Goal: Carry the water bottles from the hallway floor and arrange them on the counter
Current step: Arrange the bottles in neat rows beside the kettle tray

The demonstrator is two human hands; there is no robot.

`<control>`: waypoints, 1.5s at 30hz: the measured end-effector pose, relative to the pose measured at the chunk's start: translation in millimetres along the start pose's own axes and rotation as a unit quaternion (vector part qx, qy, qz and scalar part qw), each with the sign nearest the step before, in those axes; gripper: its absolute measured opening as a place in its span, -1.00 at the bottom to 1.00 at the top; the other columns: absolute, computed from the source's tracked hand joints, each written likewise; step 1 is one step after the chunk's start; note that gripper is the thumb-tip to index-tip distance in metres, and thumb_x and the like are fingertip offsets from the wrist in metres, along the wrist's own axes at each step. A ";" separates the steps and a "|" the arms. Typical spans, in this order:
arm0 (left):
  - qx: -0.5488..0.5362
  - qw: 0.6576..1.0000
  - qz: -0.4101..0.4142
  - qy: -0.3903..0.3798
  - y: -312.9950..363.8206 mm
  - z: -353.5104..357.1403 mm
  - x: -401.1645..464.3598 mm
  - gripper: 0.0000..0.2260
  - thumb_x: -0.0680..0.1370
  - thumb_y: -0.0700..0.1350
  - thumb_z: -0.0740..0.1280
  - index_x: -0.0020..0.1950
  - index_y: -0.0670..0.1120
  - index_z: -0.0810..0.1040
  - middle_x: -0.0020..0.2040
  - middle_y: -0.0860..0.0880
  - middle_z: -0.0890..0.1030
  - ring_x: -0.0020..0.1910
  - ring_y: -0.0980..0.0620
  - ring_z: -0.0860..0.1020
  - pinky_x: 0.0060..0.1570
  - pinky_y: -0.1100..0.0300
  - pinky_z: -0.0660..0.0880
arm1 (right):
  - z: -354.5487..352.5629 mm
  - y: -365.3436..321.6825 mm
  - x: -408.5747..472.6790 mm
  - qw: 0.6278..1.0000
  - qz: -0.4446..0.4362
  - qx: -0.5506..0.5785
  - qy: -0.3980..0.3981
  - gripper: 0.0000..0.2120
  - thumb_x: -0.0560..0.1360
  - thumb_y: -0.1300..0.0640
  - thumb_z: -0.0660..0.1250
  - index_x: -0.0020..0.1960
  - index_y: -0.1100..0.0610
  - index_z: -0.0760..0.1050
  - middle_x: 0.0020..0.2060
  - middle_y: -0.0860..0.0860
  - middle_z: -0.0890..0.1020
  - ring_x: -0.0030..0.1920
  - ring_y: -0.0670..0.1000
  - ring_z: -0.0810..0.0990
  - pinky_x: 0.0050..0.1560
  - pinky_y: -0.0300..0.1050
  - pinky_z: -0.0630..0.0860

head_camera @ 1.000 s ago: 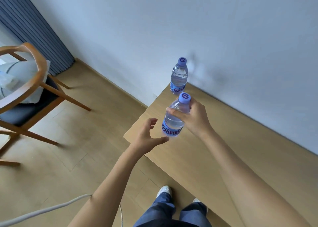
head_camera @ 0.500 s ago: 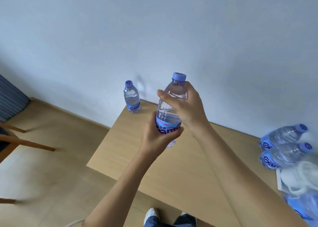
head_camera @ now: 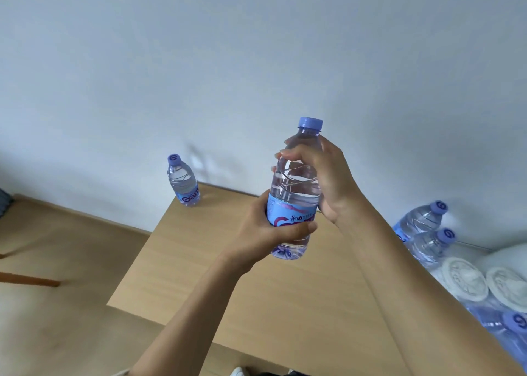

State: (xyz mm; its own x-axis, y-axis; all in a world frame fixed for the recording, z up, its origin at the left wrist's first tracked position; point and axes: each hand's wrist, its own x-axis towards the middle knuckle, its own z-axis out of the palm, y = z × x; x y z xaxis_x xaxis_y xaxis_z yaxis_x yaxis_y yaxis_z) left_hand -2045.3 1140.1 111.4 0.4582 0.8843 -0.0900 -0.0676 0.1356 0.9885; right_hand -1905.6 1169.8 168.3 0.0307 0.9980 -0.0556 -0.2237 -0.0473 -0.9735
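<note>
Head view: clear, blue-capped, blue-labelled water bottle (head_camera: 295,187) upright in both hands.

Both your hands on one water bottle (head_camera: 293,193)

Left hand (head_camera: 266,230) wraps the label, right hand (head_camera: 328,176) grips the shoulder, above the counter (head_camera: 256,304).

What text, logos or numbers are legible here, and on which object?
"G" on the cap of the bottle standing at the counter's far corner; its label shows "Gan", then cut off.
"G" on the caps of the bottles lying at right.
Held bottle, gripped by the left hand and right hand: large "G" only, the rest covered by fingers; the small print is too blurred to read.
</note>
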 end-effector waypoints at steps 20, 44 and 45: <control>0.001 0.996 -0.015 -0.087 11.8 22.7 1.8 -0.52 0.31 -0.07 0.56 0.18 -0.11 0.55 0.00 -0.13 0.67 -0.02 -0.08 0.65 -0.03 0.10 0.59 | -26.8 -12.8 -4.6 0.998 -0.014 0.047 0.025 -0.77 0.41 0.06 0.43 -0.04 0.14 0.49 -0.19 0.11 0.66 -0.21 0.16 0.67 -0.27 -0.02 0.61; 0.055 0.992 -0.075 -0.085 -34.1 59.0 29.1 -0.64 0.39 -0.15 0.55 0.14 -0.09 0.55 -0.05 -0.01 0.70 -0.08 0.04 0.68 -0.17 0.29 0.56 | -94.9 1.0 -7.0 0.988 0.049 -0.124 0.084 -0.71 0.44 -0.15 0.36 -0.01 0.05 0.59 -0.09 -0.05 0.70 -0.08 0.01 0.70 0.08 0.04 0.60; 0.056 0.991 -0.080 -0.092 -38.5 63.6 32.2 -0.64 0.39 -0.16 0.55 0.14 -0.09 0.55 -0.06 0.00 0.70 -0.09 0.06 0.68 -0.18 0.31 0.55 | -102.4 2.5 -8.5 0.987 0.062 -0.127 0.081 -0.71 0.44 -0.15 0.34 -0.01 0.05 0.58 -0.07 -0.04 0.69 -0.05 0.02 0.70 0.16 0.10 0.55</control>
State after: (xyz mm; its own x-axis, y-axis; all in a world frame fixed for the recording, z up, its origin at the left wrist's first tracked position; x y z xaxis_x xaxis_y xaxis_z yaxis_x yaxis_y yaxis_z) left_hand -1971.6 1134.9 78.2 0.6091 0.7580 -0.2335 0.1132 0.2083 0.9715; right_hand -1806.7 1156.9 143.7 0.1783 0.9649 -0.1929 0.0158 -0.1988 -0.9799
